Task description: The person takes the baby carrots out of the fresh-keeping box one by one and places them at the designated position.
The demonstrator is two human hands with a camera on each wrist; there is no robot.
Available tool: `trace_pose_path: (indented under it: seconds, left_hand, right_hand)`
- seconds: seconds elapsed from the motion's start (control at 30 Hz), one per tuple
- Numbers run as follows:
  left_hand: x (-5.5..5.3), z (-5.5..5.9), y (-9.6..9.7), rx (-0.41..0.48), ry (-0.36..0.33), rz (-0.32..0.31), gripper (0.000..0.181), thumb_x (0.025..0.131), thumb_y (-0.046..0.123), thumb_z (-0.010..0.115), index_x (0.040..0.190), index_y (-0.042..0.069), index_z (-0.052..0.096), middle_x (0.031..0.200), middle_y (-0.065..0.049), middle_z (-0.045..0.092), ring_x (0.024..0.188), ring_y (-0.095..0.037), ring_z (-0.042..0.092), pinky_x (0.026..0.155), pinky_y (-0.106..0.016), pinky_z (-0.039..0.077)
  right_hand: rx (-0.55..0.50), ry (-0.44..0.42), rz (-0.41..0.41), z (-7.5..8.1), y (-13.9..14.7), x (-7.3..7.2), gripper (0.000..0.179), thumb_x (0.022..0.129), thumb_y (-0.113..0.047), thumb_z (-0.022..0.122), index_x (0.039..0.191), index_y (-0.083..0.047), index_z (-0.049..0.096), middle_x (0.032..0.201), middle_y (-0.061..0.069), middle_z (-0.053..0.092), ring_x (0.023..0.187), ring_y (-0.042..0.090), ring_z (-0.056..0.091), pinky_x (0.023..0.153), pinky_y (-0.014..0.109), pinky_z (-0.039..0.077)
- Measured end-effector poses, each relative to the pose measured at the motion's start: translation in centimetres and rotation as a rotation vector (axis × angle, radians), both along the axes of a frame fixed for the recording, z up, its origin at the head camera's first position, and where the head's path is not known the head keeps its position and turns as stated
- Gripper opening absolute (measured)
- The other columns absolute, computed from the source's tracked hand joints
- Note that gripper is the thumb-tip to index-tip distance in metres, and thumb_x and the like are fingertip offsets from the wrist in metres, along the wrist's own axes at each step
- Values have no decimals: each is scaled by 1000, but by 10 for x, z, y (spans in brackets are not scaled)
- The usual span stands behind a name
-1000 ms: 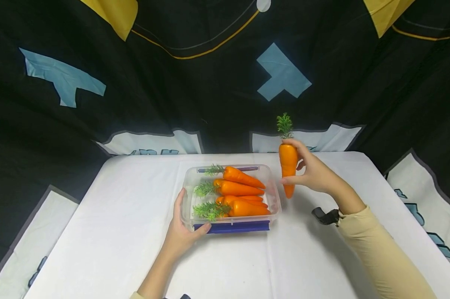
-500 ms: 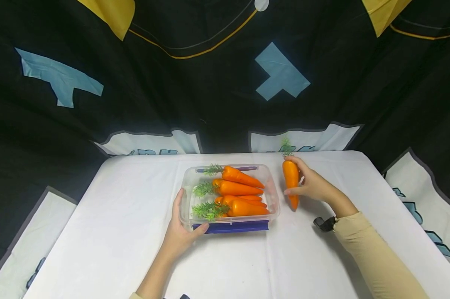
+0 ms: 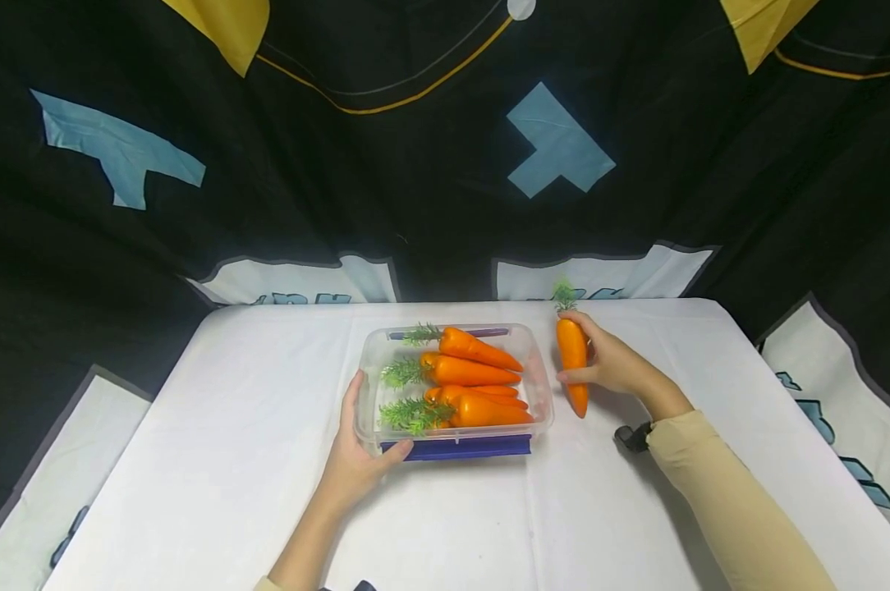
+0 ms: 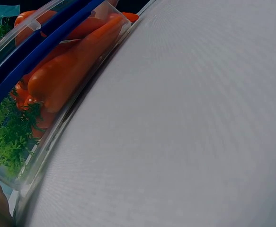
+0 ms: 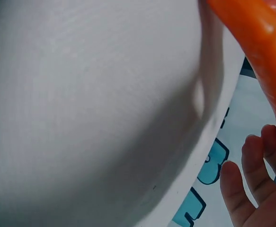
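Note:
In the head view my right hand (image 3: 609,361) holds a carrot (image 3: 572,353) with a green leafy top, thumb toward its tip and fingers near its crown, just right of the container. The right wrist view shows the carrot (image 5: 261,47) close above the white cloth, with some fingers (image 5: 256,175) at its side. My left hand (image 3: 356,460) grips the near left corner of a clear plastic container (image 3: 374,361) with blue side clips. Several carrots (image 3: 482,409) lie inside, leafy tops to the left. Through the wall in the left wrist view, carrots (image 4: 66,75) show again.
A white cloth covers the table (image 3: 223,460). Behind it hangs a black curtain (image 3: 415,189) with blue, yellow and white shapes. Light cloth panels (image 3: 829,394) hang past the table's sides. A black strap (image 3: 633,437) is on the right wrist.
The carrot in my right hand has come down toward the table and slightly nearer, mostly in the first half second. My left hand and the container have stayed in place.

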State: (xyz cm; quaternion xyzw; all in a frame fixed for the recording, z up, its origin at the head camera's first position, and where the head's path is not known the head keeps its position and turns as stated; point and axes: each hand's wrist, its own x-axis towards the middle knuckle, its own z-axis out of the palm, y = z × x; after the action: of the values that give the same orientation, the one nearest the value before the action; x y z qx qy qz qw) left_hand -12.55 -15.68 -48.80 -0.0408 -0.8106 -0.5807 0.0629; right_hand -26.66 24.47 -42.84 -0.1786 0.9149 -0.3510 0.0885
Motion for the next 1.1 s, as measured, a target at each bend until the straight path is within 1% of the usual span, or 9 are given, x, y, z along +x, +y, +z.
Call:
trace_pose_path:
  seconds: [0.1,0.23,0.33,0.4,0.67,0.83,1.0,1.07,1.1]
  left_hand:
    - [0,0,0,1,1,-1,119,74,26,86,157,46,3,167,-6,14,148,-43,27,112,-73,23]
    - [-1,-1,0,3,4,-2,119,73,25,86,156,46,4,167,-6,14,148,-43,26,112,-74,22]
    - [-1,-1,-1,7,7,-4,119,73,25,86,157,45,4,167,-6,14,148,-44,25,112,-74,22]
    - [0,-2,-1,8,9,-3,119,73,25,86,157,44,4,167,-7,14,148,-44,25,112,-74,22]
    - [0,-1,0,2,13,-6,118,74,26,85,158,42,4,167,-7,14,147,-44,27,111,-74,24]
    - [0,0,0,4,10,-7,117,74,26,85,157,45,4,167,-8,15,147,-44,28,111,-73,25]
    - [1,1,0,7,-5,-5,117,75,26,85,155,49,3,168,-5,12,148,-45,24,110,-75,23]
    - [1,1,0,9,-14,-6,117,75,27,86,155,50,3,168,-3,11,149,-45,22,110,-76,22]
    - [1,2,0,9,-16,-6,117,75,27,86,155,50,3,168,-3,11,149,-45,22,110,-76,22]
  right_hand:
    - [21,-2,4,-2,0,-3,101,77,-27,87,155,-23,23,141,18,48,115,38,54,106,63,43]
    - [63,-13,-4,-5,0,-8,103,76,-37,86,155,-24,22,146,19,45,120,39,53,110,66,38]
    - [91,-28,-16,-7,0,-10,106,74,-45,86,156,-26,21,147,19,44,121,39,52,110,66,37]
    - [110,-33,-13,-8,-1,-11,107,74,-49,84,156,-24,20,148,21,43,122,40,52,110,66,36]
    - [187,-47,-19,-9,-5,-13,105,76,-55,80,157,-22,22,148,22,44,121,39,52,111,66,36]
    - [240,-71,-22,-12,-6,-13,102,78,-58,76,157,-19,24,147,21,45,121,38,51,111,66,36]
    - [281,-118,-59,-15,-6,-14,110,75,-69,72,159,-21,20,155,21,38,133,42,44,113,67,32]
    - [298,-112,-71,-15,-4,-14,111,75,-70,71,159,-22,19,157,20,35,137,43,41,113,68,30]
    - [305,-97,-69,-15,-3,-14,109,76,-68,71,160,-23,18,157,21,34,138,43,40,113,68,30]
